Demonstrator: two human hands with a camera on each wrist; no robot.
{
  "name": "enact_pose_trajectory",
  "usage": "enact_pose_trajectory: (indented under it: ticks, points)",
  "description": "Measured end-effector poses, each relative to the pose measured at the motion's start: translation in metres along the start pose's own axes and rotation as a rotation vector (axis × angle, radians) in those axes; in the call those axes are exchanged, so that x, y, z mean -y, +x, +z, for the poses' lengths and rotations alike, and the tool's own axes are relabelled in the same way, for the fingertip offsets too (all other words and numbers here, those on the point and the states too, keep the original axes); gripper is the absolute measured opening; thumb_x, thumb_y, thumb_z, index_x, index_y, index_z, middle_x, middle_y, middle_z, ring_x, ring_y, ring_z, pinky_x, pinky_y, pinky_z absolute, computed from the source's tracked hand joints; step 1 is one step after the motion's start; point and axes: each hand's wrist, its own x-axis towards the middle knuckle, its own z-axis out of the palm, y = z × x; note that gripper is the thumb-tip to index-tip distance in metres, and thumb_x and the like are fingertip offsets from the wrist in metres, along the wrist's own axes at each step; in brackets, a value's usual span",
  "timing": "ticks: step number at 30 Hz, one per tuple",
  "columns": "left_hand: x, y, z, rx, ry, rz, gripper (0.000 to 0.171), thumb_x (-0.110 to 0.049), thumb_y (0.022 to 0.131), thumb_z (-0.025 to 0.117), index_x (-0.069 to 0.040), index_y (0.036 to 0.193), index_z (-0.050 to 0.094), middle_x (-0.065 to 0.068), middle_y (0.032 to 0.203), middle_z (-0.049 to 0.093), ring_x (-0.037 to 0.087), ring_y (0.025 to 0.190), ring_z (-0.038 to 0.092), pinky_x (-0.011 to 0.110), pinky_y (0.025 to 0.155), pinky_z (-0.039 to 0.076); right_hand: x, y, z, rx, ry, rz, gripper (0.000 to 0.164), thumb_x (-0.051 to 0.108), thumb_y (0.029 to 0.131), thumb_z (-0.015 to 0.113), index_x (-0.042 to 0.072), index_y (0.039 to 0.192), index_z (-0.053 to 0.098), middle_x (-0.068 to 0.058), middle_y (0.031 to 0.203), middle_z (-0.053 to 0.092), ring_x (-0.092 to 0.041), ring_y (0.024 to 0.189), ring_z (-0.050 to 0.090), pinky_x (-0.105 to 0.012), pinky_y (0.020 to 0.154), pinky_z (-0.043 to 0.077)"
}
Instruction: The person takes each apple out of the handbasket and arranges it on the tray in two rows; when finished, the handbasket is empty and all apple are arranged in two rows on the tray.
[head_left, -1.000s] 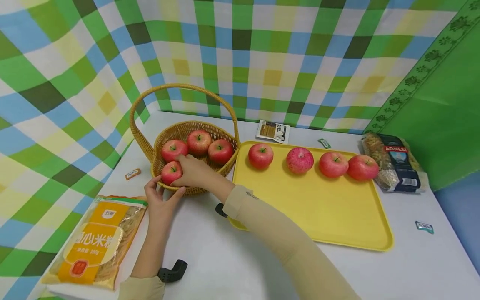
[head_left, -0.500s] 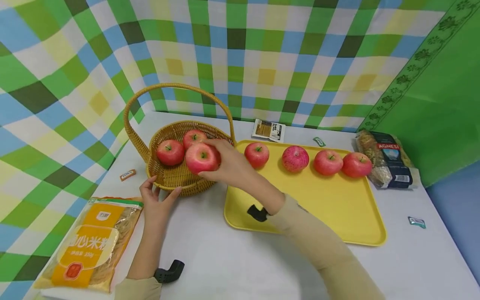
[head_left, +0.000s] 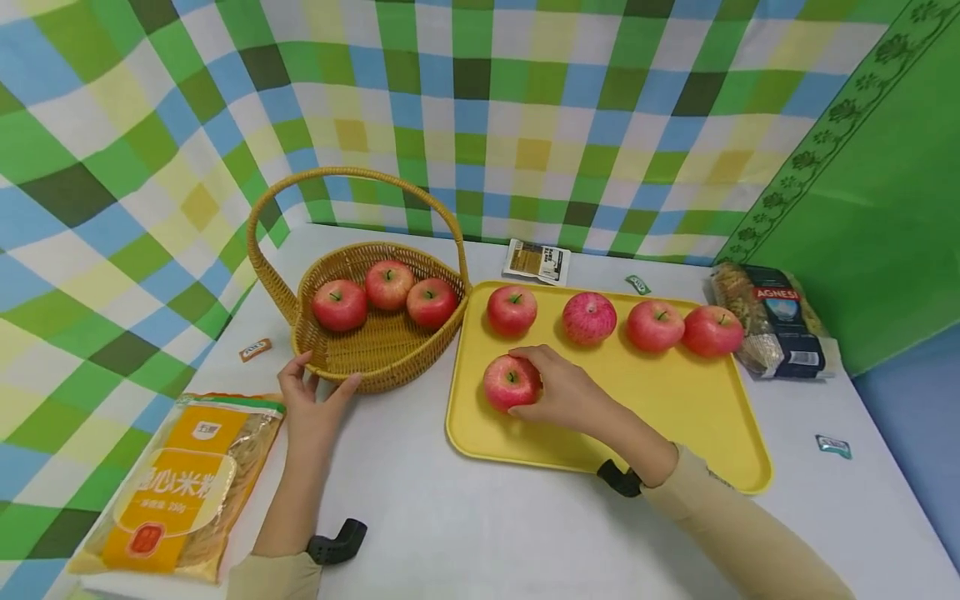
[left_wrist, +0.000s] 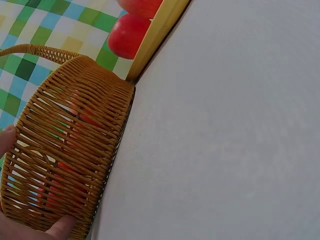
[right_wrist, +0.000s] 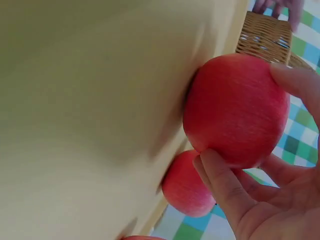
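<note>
My right hand (head_left: 566,393) grips a red apple (head_left: 504,385) over the near left part of a yellow tray (head_left: 637,425). In the right wrist view, the thumb and fingers pinch this apple (right_wrist: 235,110) from its sides, close to the tray surface; whether it bears on the tray I cannot tell. My left hand (head_left: 315,408) touches the near side of a wicker basket (head_left: 382,371), its thumb and fingers spread against the rim and outer wall. Inside the basket sit three apples (head_left: 340,305). Along the tray's back edge stands a row of several apples (head_left: 589,317).
A noodle bag (head_left: 180,492) lies at the left and an AGNESI pasta bag (head_left: 780,321) at the right. A flat sachet (head_left: 537,262) is behind the tray. Small wrapped candies (head_left: 255,349) lie about. The basket's tall handle (head_left: 352,171) arches upward.
My right hand has lifted the front apple from the basket and carried it right and toward me, over the tray. The left hand has stayed at the basket.
</note>
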Motion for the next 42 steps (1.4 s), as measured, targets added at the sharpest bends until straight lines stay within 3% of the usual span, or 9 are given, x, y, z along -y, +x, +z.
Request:
enact_pose_trajectory:
  ticks: [6, 10, 16, 22, 27, 33, 38, 42]
  points:
    - [0.001, 0.0, 0.002, -0.023, 0.008, -0.013, 0.077, -0.021, 0.082, 0.079, -0.022, 0.136, 0.024, -0.002, 0.157, 0.011, 0.023, 0.143, 0.018, 0.037, 0.114, 0.026, 0.003, 0.003, -0.008, -0.002, -0.034, 0.008, 0.081, 0.037, 0.073, 0.084, 0.009, 0.138, 0.045, -0.01, 0.131, 0.052, -0.026, 0.115, 0.052, -0.045, 0.094, 0.048]
    - [0.0, 0.001, 0.001, -0.02, 0.033, -0.014, 0.077, -0.02, 0.083, 0.077, -0.021, 0.138, 0.023, -0.001, 0.157, 0.01, 0.025, 0.143, 0.018, 0.037, 0.114, 0.025, 0.025, 0.018, -0.025, -0.055, -0.035, -0.018, 0.084, 0.041, 0.077, 0.08, 0.01, 0.144, 0.04, -0.012, 0.142, 0.044, -0.03, 0.12, 0.05, -0.048, 0.094, 0.048]
    - [0.0, 0.001, -0.001, -0.025, 0.043, -0.024, 0.076, -0.02, 0.084, 0.077, -0.02, 0.138, 0.023, -0.001, 0.157, 0.01, 0.025, 0.144, 0.018, 0.036, 0.114, 0.024, 0.08, 0.071, -0.035, -0.054, -0.083, -0.084, 0.081, 0.048, 0.081, 0.074, 0.013, 0.145, 0.039, -0.008, 0.144, 0.042, -0.026, 0.123, 0.048, -0.045, 0.096, 0.047]
    - [0.0, 0.002, -0.001, -0.024, 0.034, -0.025, 0.076, -0.018, 0.084, 0.076, -0.02, 0.138, 0.023, -0.002, 0.157, 0.011, 0.025, 0.143, 0.018, 0.038, 0.113, 0.026, 0.118, 0.127, -0.021, 0.007, -0.121, -0.032, 0.084, 0.051, 0.082, 0.071, 0.011, 0.147, 0.037, -0.012, 0.141, 0.043, -0.029, 0.122, 0.049, -0.042, 0.099, 0.044]
    - [-0.001, 0.002, -0.001, -0.005, 0.007, -0.007, 0.076, -0.016, 0.084, 0.076, -0.018, 0.138, 0.023, -0.001, 0.157, 0.01, 0.027, 0.143, 0.018, 0.04, 0.111, 0.031, 0.12, 0.153, -0.004, 0.049, -0.205, 0.088, 0.088, 0.051, 0.081, 0.071, 0.009, 0.148, 0.033, -0.014, 0.142, 0.041, -0.034, 0.123, 0.047, -0.043, 0.102, 0.042]
    - [-0.003, 0.001, 0.0, 0.009, 0.016, 0.02, 0.077, -0.015, 0.085, 0.075, -0.015, 0.14, 0.021, 0.002, 0.157, 0.008, 0.029, 0.143, 0.017, 0.042, 0.112, 0.029, 0.112, 0.166, 0.014, 0.052, -0.33, 0.193, 0.086, 0.049, 0.08, 0.073, 0.009, 0.146, 0.035, -0.016, 0.142, 0.042, -0.036, 0.122, 0.047, -0.044, 0.097, 0.046]
    - [-0.003, 0.001, 0.0, 0.001, 0.038, 0.001, 0.076, -0.018, 0.085, 0.076, -0.018, 0.139, 0.022, 0.0, 0.157, 0.01, 0.027, 0.143, 0.018, 0.041, 0.111, 0.031, 0.109, 0.173, 0.024, 0.008, -0.435, 0.208, 0.058, 0.041, 0.089, 0.06, 0.007, 0.133, 0.047, -0.015, 0.126, 0.051, -0.033, 0.107, 0.057, -0.043, 0.083, 0.052]
    - [-0.002, 0.0, -0.001, -0.004, 0.04, -0.014, 0.078, -0.02, 0.084, 0.077, -0.018, 0.139, 0.022, 0.0, 0.157, 0.011, 0.026, 0.143, 0.019, 0.04, 0.111, 0.03, 0.108, 0.171, 0.025, -0.015, -0.459, 0.157, 0.052, 0.04, 0.086, 0.059, 0.007, 0.127, 0.052, -0.014, 0.119, 0.054, -0.032, 0.099, 0.059, -0.043, 0.076, 0.054]
